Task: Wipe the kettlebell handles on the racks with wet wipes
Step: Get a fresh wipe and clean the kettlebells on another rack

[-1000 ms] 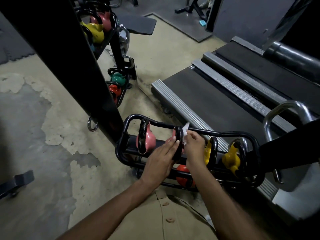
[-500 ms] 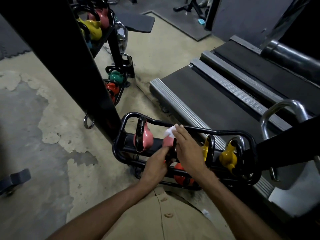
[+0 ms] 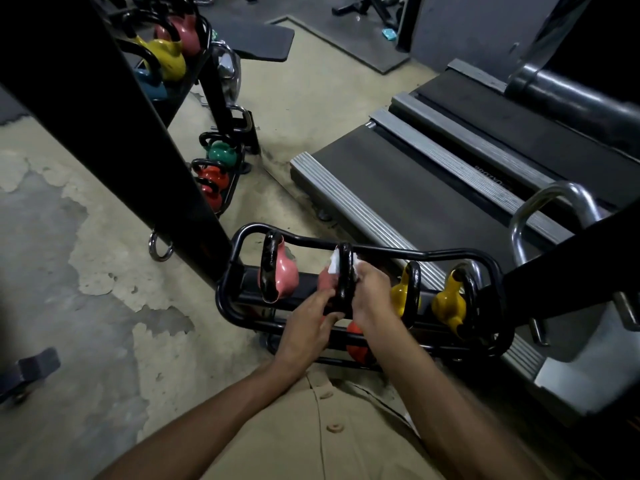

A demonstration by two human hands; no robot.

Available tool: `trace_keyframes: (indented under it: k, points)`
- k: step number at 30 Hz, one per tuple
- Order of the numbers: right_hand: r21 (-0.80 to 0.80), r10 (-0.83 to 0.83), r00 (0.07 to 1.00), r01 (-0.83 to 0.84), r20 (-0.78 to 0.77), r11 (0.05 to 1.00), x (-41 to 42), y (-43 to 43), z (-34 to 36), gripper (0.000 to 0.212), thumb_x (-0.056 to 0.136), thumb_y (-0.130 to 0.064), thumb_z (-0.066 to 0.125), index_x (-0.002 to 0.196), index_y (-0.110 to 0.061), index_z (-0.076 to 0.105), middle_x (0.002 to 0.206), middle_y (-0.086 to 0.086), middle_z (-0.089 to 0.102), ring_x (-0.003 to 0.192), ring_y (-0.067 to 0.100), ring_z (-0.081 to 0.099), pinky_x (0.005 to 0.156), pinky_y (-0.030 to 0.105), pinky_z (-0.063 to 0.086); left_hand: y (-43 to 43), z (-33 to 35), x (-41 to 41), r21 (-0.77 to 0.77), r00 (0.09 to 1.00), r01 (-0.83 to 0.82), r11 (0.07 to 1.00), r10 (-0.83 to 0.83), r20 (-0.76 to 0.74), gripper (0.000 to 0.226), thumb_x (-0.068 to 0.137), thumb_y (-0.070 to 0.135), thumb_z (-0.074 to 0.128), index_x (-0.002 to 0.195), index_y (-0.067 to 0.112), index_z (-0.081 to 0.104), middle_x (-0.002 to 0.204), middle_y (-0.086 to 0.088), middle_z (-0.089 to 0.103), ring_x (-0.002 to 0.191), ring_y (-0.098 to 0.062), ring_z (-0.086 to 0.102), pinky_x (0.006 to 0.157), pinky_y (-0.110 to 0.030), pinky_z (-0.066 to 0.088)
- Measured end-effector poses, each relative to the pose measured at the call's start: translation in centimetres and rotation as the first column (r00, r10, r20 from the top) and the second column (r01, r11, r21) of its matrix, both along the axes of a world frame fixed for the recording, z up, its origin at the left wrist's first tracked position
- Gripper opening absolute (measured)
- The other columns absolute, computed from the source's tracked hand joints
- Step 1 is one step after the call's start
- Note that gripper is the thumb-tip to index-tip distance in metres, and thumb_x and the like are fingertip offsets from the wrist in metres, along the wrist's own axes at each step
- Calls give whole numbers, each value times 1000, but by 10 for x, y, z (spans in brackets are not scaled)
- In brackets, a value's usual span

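Note:
A low black rack holds two pink kettlebells and two yellow kettlebells with black handles. My right hand holds a white wet wipe wrapped around the upper part of the second pink kettlebell's black handle. My left hand grips the lower end of that same handle. The first pink kettlebell stands untouched to the left. An orange kettlebell sits on the shelf below, mostly hidden by my arms.
A thick black post slants across the left. Behind it a second rack carries green, red, yellow and pink kettlebells. Two treadmill decks lie to the right, a chrome handle close by. Cracked concrete floor spreads left.
My right hand slid the wipe along the handle from its far top down onto its upper right side. My left hand shifted lower on the handle's near end.

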State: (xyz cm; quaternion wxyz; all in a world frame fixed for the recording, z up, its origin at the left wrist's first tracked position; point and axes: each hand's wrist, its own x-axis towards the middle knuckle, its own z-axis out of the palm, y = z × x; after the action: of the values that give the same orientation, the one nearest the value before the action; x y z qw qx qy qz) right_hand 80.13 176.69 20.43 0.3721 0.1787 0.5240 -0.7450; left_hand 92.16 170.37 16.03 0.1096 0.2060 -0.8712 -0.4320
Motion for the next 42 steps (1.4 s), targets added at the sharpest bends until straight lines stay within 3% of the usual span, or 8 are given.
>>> trace_keyframes:
  k: [6,16,21,26,31,34,38,42]
  points:
    - [543,476,441,29,-761,840,-7,2,-12,31,104,-14,50,127,-16,70,123,-3,72,110,11,65,93,26,51,2,1,2,10,1000,-5,1000,6,-21,34,93,18,62,126,20,63,113,8,68,102,-4,64,87,-17,49]
    - [998,874,-482,-2,-61,68,-86,-41,37,30,87,-38,49,85,-14,67,91,6,66,81,29,63,70,47,58,7,-3,1,63,998,-54,997,52,23,29,95,22,65,123,26,59,107,8,69,100,-13,67,84,-31,52]
    - [981,788,-616,149,-9,127,-69,-26,30,37,91,-35,42,88,-11,70,93,7,62,89,30,61,75,44,56,6,-5,0,43,996,-66,997,64,55,29,96,29,66,125,28,59,113,9,70,104,-10,67,88,-35,55]
    - [928,903,-324,149,-282,343,-64,-11,16,26,101,-25,46,109,-12,67,106,6,61,97,27,59,76,39,49,8,-4,-1,-1,998,-62,998,62,21,35,94,14,65,128,21,57,113,2,69,102,-16,66,84,-38,54]
    - [774,697,527,-111,-486,624,-60,-4,2,39,98,-24,53,61,-11,53,55,0,53,56,24,48,52,37,32,8,-4,-1,5,998,-63,998,63,-4,33,94,15,68,124,24,60,111,9,67,98,-5,62,80,-18,46]
    - [310,326,930,-263,-171,914,-40,-2,-3,27,93,-19,53,75,-9,70,67,9,65,57,28,56,50,39,46,7,-2,-1,1,999,-53,999,53,-6,32,93,19,73,122,22,61,110,9,65,95,1,58,79,-10,40]
    - [-82,115,964,-98,238,992,-32,-15,-3,48,99,-18,43,128,15,62,118,32,68,88,39,72,70,43,64,4,-1,-1,13,998,-54,998,54,-7,33,92,19,73,123,21,62,111,6,67,97,-4,60,82,-18,46]
    - [-128,40,976,-12,216,992,-25,-11,0,37,97,-14,43,115,9,65,102,27,69,78,32,69,72,40,58,4,-2,2,24,999,-48,999,48,-12,34,94,19,72,126,20,62,114,5,67,101,-6,63,87,-26,51]
